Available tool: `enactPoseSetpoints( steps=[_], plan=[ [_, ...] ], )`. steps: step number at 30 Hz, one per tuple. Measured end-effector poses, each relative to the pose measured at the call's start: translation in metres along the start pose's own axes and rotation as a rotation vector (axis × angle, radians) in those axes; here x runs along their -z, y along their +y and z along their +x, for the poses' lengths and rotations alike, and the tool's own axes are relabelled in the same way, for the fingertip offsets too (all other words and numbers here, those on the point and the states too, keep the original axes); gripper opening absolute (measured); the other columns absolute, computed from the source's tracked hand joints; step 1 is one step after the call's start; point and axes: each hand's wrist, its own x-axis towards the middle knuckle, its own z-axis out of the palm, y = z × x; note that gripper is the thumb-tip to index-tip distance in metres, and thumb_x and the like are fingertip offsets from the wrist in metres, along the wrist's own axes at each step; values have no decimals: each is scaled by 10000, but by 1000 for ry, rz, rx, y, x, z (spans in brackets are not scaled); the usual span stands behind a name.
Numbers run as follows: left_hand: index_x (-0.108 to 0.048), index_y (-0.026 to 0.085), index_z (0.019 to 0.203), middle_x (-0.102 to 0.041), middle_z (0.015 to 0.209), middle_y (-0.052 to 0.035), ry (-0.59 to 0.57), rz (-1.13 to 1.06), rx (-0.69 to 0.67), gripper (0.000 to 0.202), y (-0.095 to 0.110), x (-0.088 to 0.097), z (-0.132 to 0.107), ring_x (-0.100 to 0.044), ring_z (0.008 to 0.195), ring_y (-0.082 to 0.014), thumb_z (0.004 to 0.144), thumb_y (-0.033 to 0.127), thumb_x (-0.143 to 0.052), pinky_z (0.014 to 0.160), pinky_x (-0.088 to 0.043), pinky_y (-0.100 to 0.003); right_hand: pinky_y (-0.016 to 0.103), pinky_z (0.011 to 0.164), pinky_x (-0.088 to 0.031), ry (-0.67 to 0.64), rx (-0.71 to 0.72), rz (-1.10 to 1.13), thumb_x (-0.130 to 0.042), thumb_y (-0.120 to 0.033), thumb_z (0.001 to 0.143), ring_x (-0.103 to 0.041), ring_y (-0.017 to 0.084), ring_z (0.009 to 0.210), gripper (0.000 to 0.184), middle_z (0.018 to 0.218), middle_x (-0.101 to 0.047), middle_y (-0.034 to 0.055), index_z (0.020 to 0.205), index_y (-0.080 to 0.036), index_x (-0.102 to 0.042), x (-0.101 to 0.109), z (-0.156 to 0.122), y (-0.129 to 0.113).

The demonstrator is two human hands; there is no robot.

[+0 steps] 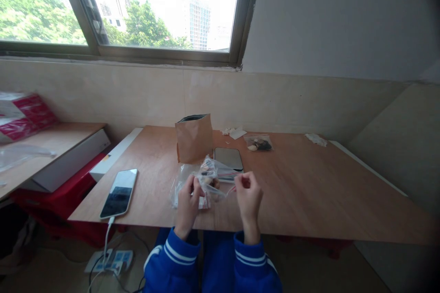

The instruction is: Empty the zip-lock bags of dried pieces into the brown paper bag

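Note:
My left hand (187,203) and my right hand (248,197) are both raised just above the near edge of the wooden table (309,192), fingers pinched on a small clear zip bag (210,177) stretched between them. The bag holds a few small brownish items I cannot make out. More clear plastic bags (180,183) lie under my left hand. Behind the bag stands a brown paper pouch (194,138), open at the top, and a small flat scale (228,158) lies beside it.
A phone (119,192) on a white cable lies at the table's left front corner. A filled clear bag (259,143) and paper scraps (234,132) sit near the wall. A lower side table (51,146) with red packages stands at left. A power strip (110,260) lies on the floor.

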Motion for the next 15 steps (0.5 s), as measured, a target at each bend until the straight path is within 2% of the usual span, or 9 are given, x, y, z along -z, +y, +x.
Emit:
enactPoseSetpoints(
  steps=[2, 5, 8, 10, 12, 15],
  plan=[
    [-458, 209, 635, -504, 561, 22, -24, 5, 18, 393, -1, 4, 4, -498, 565, -137, 908, 491, -443, 592, -367, -263, 276, 566, -481, 71, -48, 38, -599, -460, 826, -604, 171, 529, 286, 561, -614, -4, 706, -208, -535, 6, 6, 9],
    [-481, 202, 631, -523, 602, 6, -73, -126, 76, 437, -11, 1, 10, -519, 618, -152, 885, 555, -446, 631, -407, -277, 299, 596, -517, 48, -68, 168, -599, -535, 827, -641, 186, 574, 339, 615, -647, 15, 785, -201, -555, 5, 7, 8],
    [-527, 187, 686, -604, 743, -35, -14, -330, 151, 492, -31, -9, 16, -585, 748, -178, 880, 622, -404, 728, -470, -307, 303, 575, -539, 25, -107, 337, -593, -569, 834, -642, 176, 562, 367, 661, -656, 16, 824, -207, -532, -8, 2, -1],
    [-595, 166, 805, -664, 893, -79, 18, -435, 233, 532, -45, -17, 21, -624, 824, -194, 862, 664, -416, 784, -495, -336, 307, 548, -543, 2, -146, 427, -595, -577, 833, -637, 171, 539, 377, 685, -656, 14, 839, -209, -515, -17, 0, -4],
    [-638, 141, 940, -693, 995, -124, -33, -546, 341, 591, -57, -23, 26, -655, 872, -213, 849, 688, -436, 810, -515, -361, 312, 533, -543, -27, -184, 467, -592, -579, 834, -637, 172, 533, 382, 710, -654, 18, 856, -207, -510, -24, -1, -2],
    [-675, 146, 1049, -724, 1020, -146, -204, -701, 444, 624, -63, -32, 36, -686, 914, -244, 872, 681, -407, 805, -540, -385, 333, 577, -556, -80, -183, 429, -570, -558, 848, -651, 184, 597, 368, 757, -653, 38, 895, -197, -524, -32, -1, 6]
  ],
)
